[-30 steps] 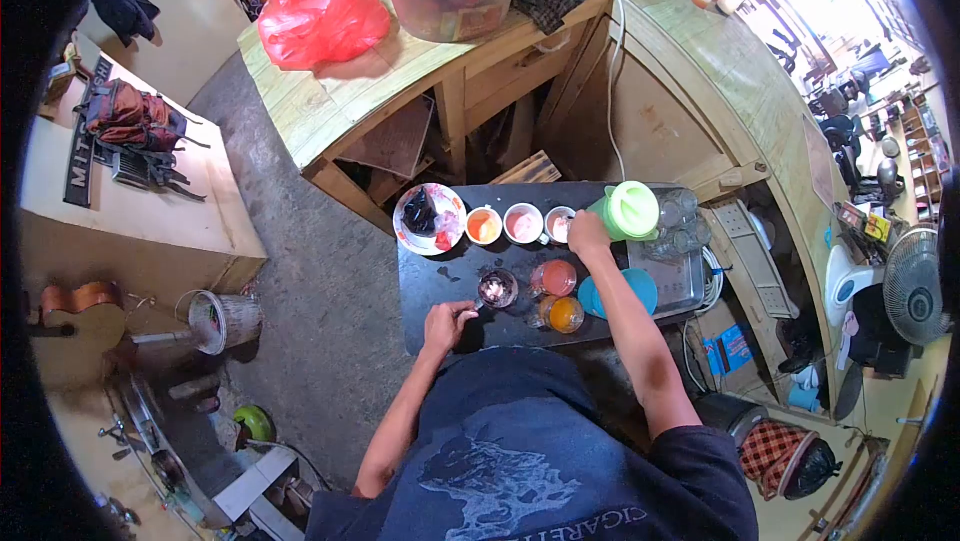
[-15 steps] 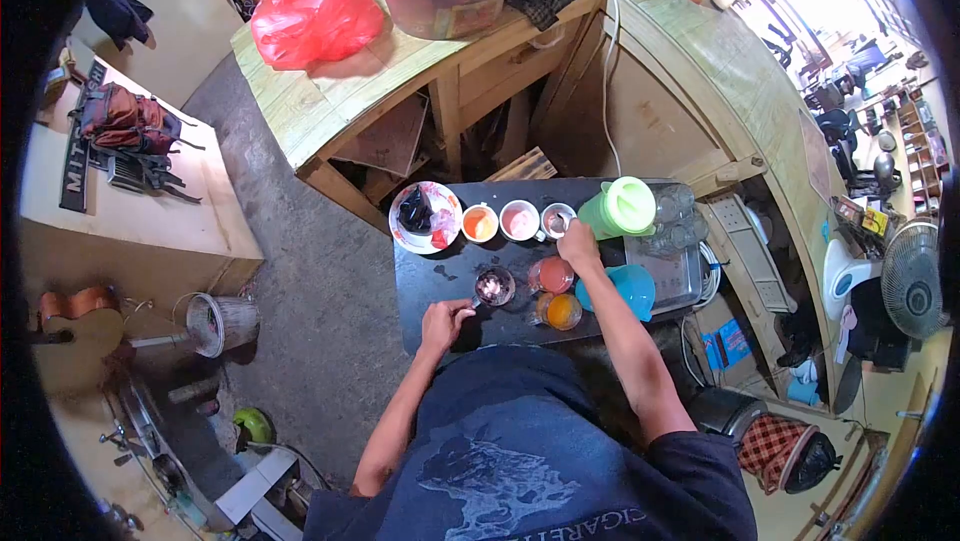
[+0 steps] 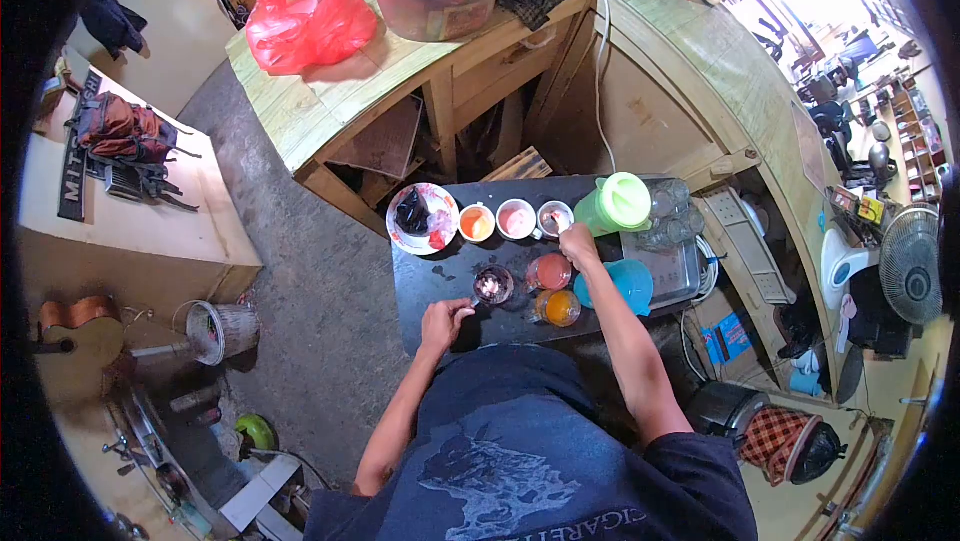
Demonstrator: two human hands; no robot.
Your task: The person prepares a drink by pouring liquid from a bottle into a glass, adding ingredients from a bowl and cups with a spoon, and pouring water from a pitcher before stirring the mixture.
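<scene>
My left hand (image 3: pixel 446 322) is closed at the handle of a glass mug (image 3: pixel 493 286) with pale pinkish lumps in dark contents. At the rim of a white cup (image 3: pixel 555 219), my right hand (image 3: pixel 578 243) is closed on what looks like a spoon dipping in; the fingers hide most of it. Left of that stand a white cup with pink contents (image 3: pixel 516 220) and one with orange contents (image 3: pixel 477 223). Between my hands are a glass mug of pink drink (image 3: pixel 549 272) and one of orange drink (image 3: pixel 558 308). A green lidded pitcher (image 3: pixel 614 205) stands beyond my right hand.
A plate (image 3: pixel 401 236) with a black plastic bag sits at the table's far left. On the right are a blue bowl (image 3: pixel 630 286), a metal tray (image 3: pixel 672 272) and clear glasses (image 3: pixel 668 213). A wooden counter (image 3: pixel 315 111) stands beyond, with a fan (image 3: pixel 905 266) at right.
The whole view has shifted slightly. My right hand stays at the white cup with only a slight movement; my left hand keeps its place at the glass mug.
</scene>
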